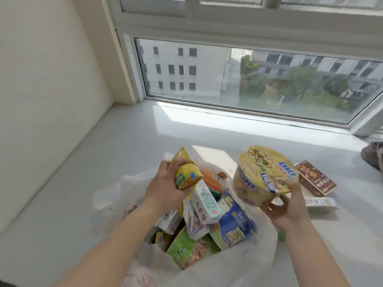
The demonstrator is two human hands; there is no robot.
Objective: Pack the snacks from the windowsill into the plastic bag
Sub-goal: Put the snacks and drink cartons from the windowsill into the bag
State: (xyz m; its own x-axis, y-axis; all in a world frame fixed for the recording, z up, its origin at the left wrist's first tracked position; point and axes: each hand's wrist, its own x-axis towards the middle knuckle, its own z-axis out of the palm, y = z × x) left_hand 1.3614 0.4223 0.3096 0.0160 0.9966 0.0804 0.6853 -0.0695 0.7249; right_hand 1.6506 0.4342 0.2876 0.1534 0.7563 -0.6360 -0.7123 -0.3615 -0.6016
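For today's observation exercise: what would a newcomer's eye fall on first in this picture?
Probably the big yellow noodle bowl, tilted in the right hand above the plastic bag already crammed with snacks. Next, the left hand gripping a small yellow packet over the bag, and a brown box on the windowsill at right.

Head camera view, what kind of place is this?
Probably a room several floors up in a flat or dormitory. A wide white windowsill runs under a window looking down on neighbouring buildings and trees, and a plastic bag on it is full of snacks.
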